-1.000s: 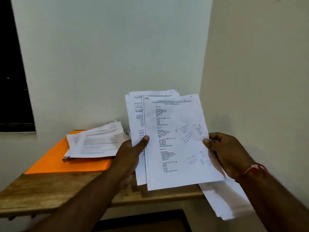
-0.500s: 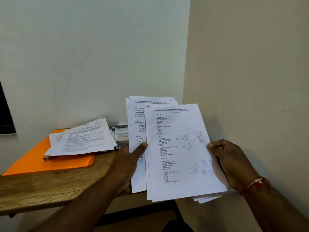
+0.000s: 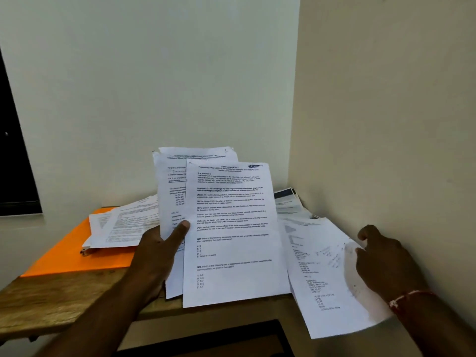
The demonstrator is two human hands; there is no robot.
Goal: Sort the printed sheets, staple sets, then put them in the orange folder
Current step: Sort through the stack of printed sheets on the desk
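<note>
My left hand (image 3: 154, 256) grips a stack of printed sheets (image 3: 231, 228) upright above the table's front edge, thumb across the front page. To the right, my right hand (image 3: 383, 264) pinches a single printed sheet (image 3: 322, 279) with handwritten notes by its right edge. That sheet slopes down over the table's right corner and past its front edge. The orange folder (image 3: 64, 253) lies flat on the left part of the table, with a loose pile of printed sheets (image 3: 123, 225) on top of it. I see no stapler for certain.
The wooden table (image 3: 51, 300) fills a corner between a back wall and a right wall (image 3: 386, 124). More papers (image 3: 288, 204) lie at the back right corner. A small metal piece (image 3: 86, 251) shows under the pile's edge. A dark window (image 3: 15, 163) is at far left.
My right hand has pulled the top sheet with handwritten notes off the stack and carried it right and down. A different printed page now fronts the stack in my left hand.
</note>
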